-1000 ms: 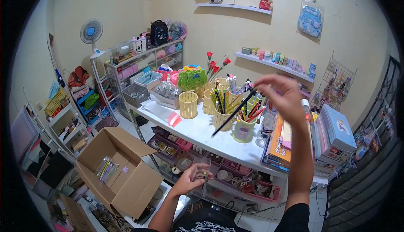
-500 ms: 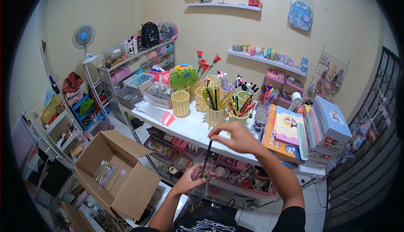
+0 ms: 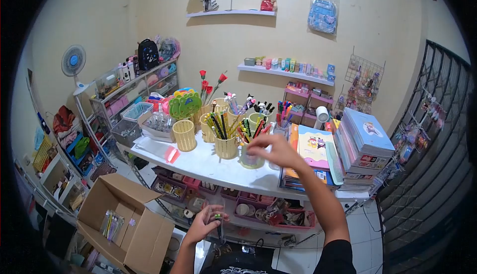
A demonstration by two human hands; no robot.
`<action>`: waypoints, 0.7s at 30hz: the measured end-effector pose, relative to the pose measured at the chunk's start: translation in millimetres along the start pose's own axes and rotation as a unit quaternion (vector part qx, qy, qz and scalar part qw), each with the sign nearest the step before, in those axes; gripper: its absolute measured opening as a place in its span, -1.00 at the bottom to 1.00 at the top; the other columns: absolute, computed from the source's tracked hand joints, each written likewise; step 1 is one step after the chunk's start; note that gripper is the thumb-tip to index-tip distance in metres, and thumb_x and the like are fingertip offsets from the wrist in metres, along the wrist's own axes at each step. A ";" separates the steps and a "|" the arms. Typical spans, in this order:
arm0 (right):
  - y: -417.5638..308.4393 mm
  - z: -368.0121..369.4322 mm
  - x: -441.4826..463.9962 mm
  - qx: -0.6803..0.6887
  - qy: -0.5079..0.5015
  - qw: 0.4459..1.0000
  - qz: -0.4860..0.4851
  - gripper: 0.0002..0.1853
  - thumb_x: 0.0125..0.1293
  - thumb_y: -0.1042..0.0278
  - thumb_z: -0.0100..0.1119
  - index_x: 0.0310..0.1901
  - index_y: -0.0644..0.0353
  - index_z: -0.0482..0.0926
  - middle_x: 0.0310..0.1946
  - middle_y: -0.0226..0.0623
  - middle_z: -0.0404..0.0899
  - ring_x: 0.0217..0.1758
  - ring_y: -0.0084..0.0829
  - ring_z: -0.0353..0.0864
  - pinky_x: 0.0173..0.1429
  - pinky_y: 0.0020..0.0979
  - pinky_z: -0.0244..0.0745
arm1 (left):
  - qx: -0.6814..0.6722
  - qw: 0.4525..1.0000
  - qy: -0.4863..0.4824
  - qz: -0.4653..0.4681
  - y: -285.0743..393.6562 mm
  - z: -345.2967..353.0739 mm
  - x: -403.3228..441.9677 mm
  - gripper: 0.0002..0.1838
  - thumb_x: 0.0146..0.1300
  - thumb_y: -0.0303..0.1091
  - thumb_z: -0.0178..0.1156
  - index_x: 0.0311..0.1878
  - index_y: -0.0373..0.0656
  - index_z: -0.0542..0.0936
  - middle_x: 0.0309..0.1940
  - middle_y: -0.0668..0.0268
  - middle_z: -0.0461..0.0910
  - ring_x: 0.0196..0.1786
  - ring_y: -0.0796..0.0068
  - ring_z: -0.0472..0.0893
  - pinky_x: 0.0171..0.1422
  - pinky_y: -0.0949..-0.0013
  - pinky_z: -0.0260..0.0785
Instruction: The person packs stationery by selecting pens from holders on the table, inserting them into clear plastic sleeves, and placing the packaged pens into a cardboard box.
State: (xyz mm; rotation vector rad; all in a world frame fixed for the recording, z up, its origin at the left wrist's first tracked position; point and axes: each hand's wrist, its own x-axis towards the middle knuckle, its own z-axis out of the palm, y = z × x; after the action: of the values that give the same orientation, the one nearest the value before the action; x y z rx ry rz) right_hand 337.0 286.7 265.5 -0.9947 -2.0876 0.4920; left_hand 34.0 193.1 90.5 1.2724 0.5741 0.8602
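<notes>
My left hand (image 3: 201,225) is closed around a clear plastic sleeve (image 3: 221,209) low in front of the table. Something dark and slim with a small green spot shows in the sleeve. Over the table's front edge, my right hand (image 3: 276,150) reaches to a pale green cup (image 3: 252,161) filled with pencils, some red. Its fingertips are bent together in front of the cup; what they hold, if anything, is hidden. Left of this cup stands a cream woven cup (image 3: 226,148) with yellow and black pencils (image 3: 222,125). Another cream woven cup (image 3: 185,136) stands further left.
An open cardboard box (image 3: 144,234) with packed pencils (image 3: 112,226) sits low at left. Books (image 3: 365,137) are stacked on the white table (image 3: 208,167) at right. Red artificial roses (image 3: 206,86) stand behind the cups. Pink trays (image 3: 298,218) fill the shelf below.
My right hand has left the dark pencil above the sleeve and moved to the green cup. My left hand has lowered slightly with the sleeve. The view has turned a little right.
</notes>
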 end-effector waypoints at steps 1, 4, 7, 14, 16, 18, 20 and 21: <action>18.6 -14.8 5.4 -0.017 0.061 0.997 0.048 -0.84 0.29 0.37 0.27 -0.17 0.25 0.70 -0.35 -0.33 0.71 -0.31 -0.60 0.66 -0.18 -0.50 0.54 | 0.001 1.000 0.005 0.002 -1.3 -1.2 -0.2 -0.43 0.23 -0.49 0.18 0.30 -0.32 0.28 0.07 0.07 0.55 0.18 0.29 0.55 0.35 0.25 0.30; 59.8 -66.6 19.7 -0.033 0.213 0.973 0.087 -0.83 0.23 0.36 0.27 -0.20 0.24 0.71 -0.41 -0.24 0.71 -0.40 -0.50 0.67 -0.23 -0.42 0.56 | -0.001 1.000 0.007 -0.002 -6.2 -2.7 -1.0 -0.42 0.22 -0.51 0.16 0.31 -0.34 0.27 0.06 0.07 0.54 0.17 0.28 0.55 0.34 0.27 0.32; 115.1 -95.9 27.5 -0.189 0.271 0.942 0.059 -0.81 0.19 0.35 0.27 -0.20 0.22 0.72 -0.39 -0.19 0.72 -0.35 -0.32 0.71 -0.16 -0.34 0.58 | -0.008 1.000 0.015 -0.012 -1.2 1.2 -4.1 -0.43 0.22 -0.53 0.15 0.31 -0.35 0.25 0.05 0.06 0.53 0.16 0.28 0.56 0.32 0.27 0.34; 162.5 -94.9 42.3 -0.234 0.206 0.934 0.176 -0.78 0.13 0.24 0.30 -0.21 0.10 0.74 -0.31 -0.14 0.73 -0.23 -0.23 0.73 -0.05 -0.27 0.58 | -0.009 1.000 0.026 -0.011 -1.2 -0.8 -5.5 -0.43 0.22 -0.55 0.13 0.30 -0.35 0.25 0.05 0.05 0.53 0.14 0.25 0.58 0.31 0.26 0.36; 163.9 -91.4 43.8 -0.234 0.197 0.933 0.187 -0.79 0.14 0.23 0.30 -0.22 0.10 0.75 -0.32 -0.14 0.73 -0.23 -0.23 0.73 -0.06 -0.27 0.59 | -0.012 0.999 0.030 -0.010 -3.4 -2.0 -6.6 -0.44 0.23 -0.54 0.14 0.30 -0.35 0.25 0.05 0.05 0.53 0.14 0.25 0.58 0.31 0.26 0.36; 162.3 -90.4 45.5 -0.234 0.187 0.933 0.198 -0.79 0.15 0.23 0.29 -0.24 0.10 0.75 -0.33 -0.15 0.73 -0.23 -0.23 0.74 -0.07 -0.26 0.59 | -0.008 0.999 0.033 -0.010 -6.8 -5.2 -7.2 -0.43 0.24 -0.50 0.18 0.30 -0.34 0.25 0.05 0.06 0.53 0.14 0.26 0.57 0.30 0.26 0.36; 157.2 -98.0 47.6 -0.218 0.226 0.932 0.181 -0.80 0.16 0.23 0.30 -0.26 0.12 0.75 -0.35 -0.14 0.72 -0.25 -0.26 0.74 -0.11 -0.26 0.59 | -0.009 0.999 0.035 -0.007 -5.7 -4.3 -7.9 -0.42 0.24 -0.47 0.20 0.30 -0.34 0.26 0.05 0.06 0.53 0.14 0.27 0.57 0.30 0.26 0.36; 151.5 -104.2 49.3 -0.217 0.224 0.933 0.181 -0.80 0.16 0.23 0.30 -0.26 0.12 0.75 -0.35 -0.14 0.72 -0.25 -0.26 0.74 -0.11 -0.26 0.59 | -0.011 0.999 0.034 -0.005 -4.3 -3.3 -7.7 -0.42 0.24 -0.45 0.21 0.30 -0.34 0.26 0.05 0.06 0.53 0.15 0.29 0.56 0.30 0.26 0.36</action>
State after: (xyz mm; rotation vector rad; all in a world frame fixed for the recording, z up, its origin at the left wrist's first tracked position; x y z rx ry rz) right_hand 471.3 421.7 262.8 -1.5966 -1.6281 -0.0399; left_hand 28.0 188.4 84.9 1.2232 0.6225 0.9017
